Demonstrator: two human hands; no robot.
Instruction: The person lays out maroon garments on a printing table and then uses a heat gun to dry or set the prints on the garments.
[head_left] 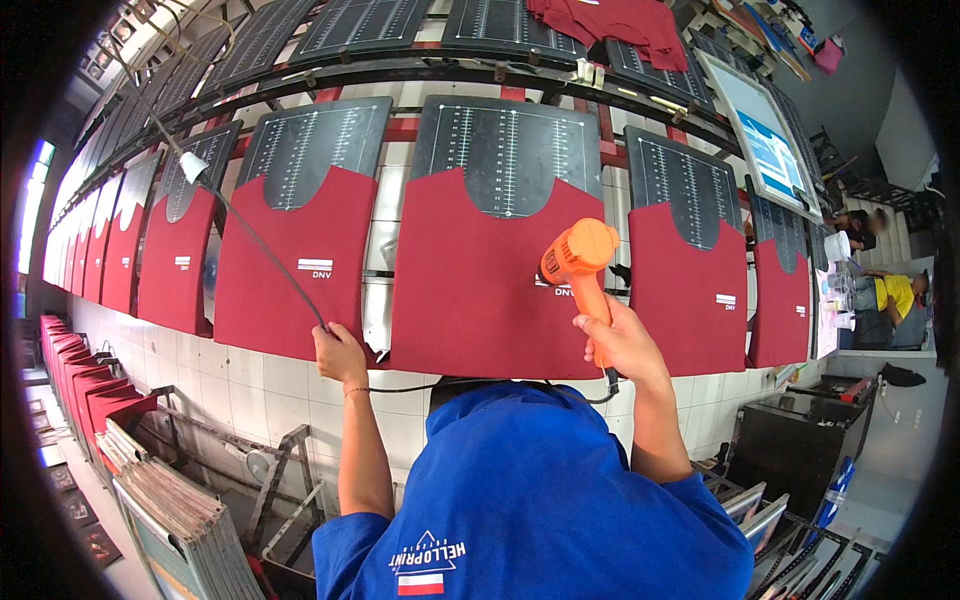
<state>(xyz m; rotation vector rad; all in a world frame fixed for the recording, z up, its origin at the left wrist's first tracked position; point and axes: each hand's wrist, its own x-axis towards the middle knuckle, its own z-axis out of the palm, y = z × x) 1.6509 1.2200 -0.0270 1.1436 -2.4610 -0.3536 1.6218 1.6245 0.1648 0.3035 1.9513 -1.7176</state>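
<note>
My right hand (628, 345) is wrapped round the handle of an orange hair dryer (585, 250). Its barrel hangs over the small white print on a dark red shirt (480, 300), which is stretched over a black ruled board (500, 130). Part of that print is hidden behind the dryer. At the left, my left hand (340, 355) is closed on the dryer's black cord (265, 245). The cord rises from this hand to a white connector (192, 166), and its other stretch loops past my body to the handle's base. Beside that hand lies another printed red shirt (290, 270).
More red shirts on boards run off both ways along the bench. A framed screen (762, 135) leans at the far right. Stacked frames (170, 500) stand behind me at the left, a black cabinet (795, 440) at the right. Two people sit at the far right.
</note>
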